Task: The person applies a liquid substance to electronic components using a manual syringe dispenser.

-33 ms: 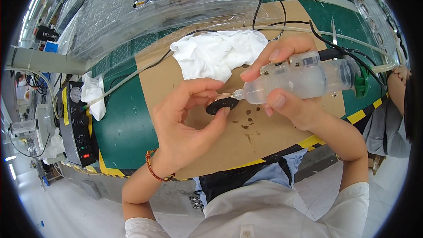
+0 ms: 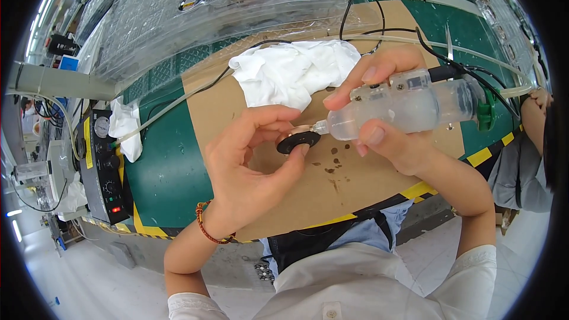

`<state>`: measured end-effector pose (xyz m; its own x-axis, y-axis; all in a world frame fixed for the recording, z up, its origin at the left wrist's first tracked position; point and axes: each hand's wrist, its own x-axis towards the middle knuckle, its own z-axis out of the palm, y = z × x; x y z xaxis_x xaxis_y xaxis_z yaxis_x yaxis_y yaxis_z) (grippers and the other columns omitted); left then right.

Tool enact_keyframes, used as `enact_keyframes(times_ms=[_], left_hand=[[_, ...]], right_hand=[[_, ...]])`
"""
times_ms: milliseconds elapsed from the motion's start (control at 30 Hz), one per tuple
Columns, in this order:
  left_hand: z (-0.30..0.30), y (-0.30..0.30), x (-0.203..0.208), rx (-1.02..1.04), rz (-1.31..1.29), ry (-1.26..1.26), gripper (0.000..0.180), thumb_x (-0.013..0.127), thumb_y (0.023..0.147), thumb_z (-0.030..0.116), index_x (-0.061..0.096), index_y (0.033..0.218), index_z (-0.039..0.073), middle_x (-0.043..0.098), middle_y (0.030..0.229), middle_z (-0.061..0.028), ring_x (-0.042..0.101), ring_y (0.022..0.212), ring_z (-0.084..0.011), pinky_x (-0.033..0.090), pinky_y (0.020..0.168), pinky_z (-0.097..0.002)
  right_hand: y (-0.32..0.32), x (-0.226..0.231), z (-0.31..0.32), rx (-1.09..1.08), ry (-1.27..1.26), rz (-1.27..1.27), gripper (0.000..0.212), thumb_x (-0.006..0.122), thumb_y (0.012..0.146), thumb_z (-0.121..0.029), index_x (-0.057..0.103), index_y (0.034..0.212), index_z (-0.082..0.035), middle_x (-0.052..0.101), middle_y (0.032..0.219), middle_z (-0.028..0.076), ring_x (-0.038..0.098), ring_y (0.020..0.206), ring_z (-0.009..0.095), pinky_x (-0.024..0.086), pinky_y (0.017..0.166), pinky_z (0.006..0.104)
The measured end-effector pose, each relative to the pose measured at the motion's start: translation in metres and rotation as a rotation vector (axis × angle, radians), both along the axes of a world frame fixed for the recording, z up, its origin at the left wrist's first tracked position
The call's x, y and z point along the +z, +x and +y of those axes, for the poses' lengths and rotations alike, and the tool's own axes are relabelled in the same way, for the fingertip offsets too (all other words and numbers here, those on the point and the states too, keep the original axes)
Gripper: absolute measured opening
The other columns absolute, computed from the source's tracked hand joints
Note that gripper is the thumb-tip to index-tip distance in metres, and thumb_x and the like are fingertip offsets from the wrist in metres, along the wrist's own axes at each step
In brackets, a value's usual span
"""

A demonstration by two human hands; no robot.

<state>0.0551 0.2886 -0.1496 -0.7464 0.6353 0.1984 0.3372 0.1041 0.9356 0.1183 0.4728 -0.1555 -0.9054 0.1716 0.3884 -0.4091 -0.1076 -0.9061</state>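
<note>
Between the thumb and fingers of my left hand [image 2: 252, 169] is a small round black disc [image 2: 298, 141] with a gold-coloured rim, held tilted above the cardboard. My right hand [image 2: 397, 136] grips a translucent dispensing syringe [image 2: 394, 109] filled with a whitish substance. Its nozzle meets the disc's upper edge, or lies very close to it; the exact contact is too small to make out. A green clamp [image 2: 486, 109] caps the syringe's far end, where a pale hose joins it.
Brown cardboard [image 2: 367, 192] with dark spots covers the green table. A crumpled white cloth [image 2: 296, 68] lies beyond my hands. At left stands a black control box [image 2: 102, 169] with a gauge. Clear plastic trays [image 2: 284, 0] hold round parts behind. Another person's arm [image 2: 533, 121] shows at right.
</note>
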Motion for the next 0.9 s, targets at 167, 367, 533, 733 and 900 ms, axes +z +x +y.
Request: enact_keyframes(times_ms=[167, 367, 533, 733, 900], left_hand=[[0.000, -0.001, -0.002, 0.021, 0.004, 0.026, 0.035, 0.066, 0.065, -0.007, 0.059, 0.098, -0.002, 0.062, 0.095, -0.0083, 0.061, 0.082, -0.0124, 0.050, 0.073, -0.0232], [-0.001, -0.004, -0.002, 0.029, 0.006, 0.037, 0.034, 0.066, 0.065, -0.007, 0.059, 0.098, -0.002, 0.062, 0.094, -0.0084, 0.061, 0.081, -0.0124, 0.050, 0.074, -0.0233], [0.001, -0.005, 0.012, 0.111, 0.166, 0.016, 0.040, 0.065, 0.066, -0.008, 0.056, 0.104, -0.001, 0.060, 0.092, -0.0075, 0.058, 0.079, -0.0113, 0.048, 0.075, -0.0243], [0.034, -0.028, 0.104, 0.086, 0.159, 0.250, 0.045, 0.057, 0.069, -0.008, 0.049, 0.113, -0.004, 0.056, 0.093, -0.0092, 0.056, 0.083, -0.0148, 0.046, 0.080, -0.0267], [0.192, 0.024, 0.165, -0.531, -0.221, -0.035, 0.040, 0.063, 0.071, 0.002, 0.052, 0.110, -0.002, 0.062, 0.095, -0.0116, 0.059, 0.086, -0.0152, 0.046, 0.078, -0.0257]], right_hand=[[-0.001, -0.001, 0.000, 0.003, -0.008, -0.003, 0.048, 0.067, 0.077, -0.031, 0.034, 0.105, -0.012, 0.055, 0.089, 0.019, 0.054, 0.059, 0.014, 0.044, 0.040, 0.0203], [-0.004, 0.000, 0.001, -0.033, -0.039, 0.032, 0.048, 0.067, 0.077, -0.033, 0.033, 0.106, -0.012, 0.056, 0.089, 0.019, 0.054, 0.058, 0.014, 0.043, 0.040, 0.0203], [-0.005, 0.001, 0.014, -0.194, -0.030, 0.127, 0.041, 0.067, 0.078, -0.021, 0.040, 0.106, -0.010, 0.057, 0.094, 0.015, 0.059, 0.070, 0.016, 0.049, 0.054, 0.0241], [-0.010, 0.001, 0.011, -0.058, 0.119, 0.210, 0.034, 0.071, 0.072, -0.012, 0.049, 0.098, -0.008, 0.052, 0.096, 0.005, 0.054, 0.089, 0.018, 0.044, 0.075, 0.0315], [-0.011, -0.006, 0.023, 0.070, 0.464, 0.520, 0.037, 0.063, 0.067, -0.002, 0.048, 0.101, -0.008, 0.050, 0.098, 0.011, 0.050, 0.097, 0.031, 0.042, 0.081, 0.0351]])
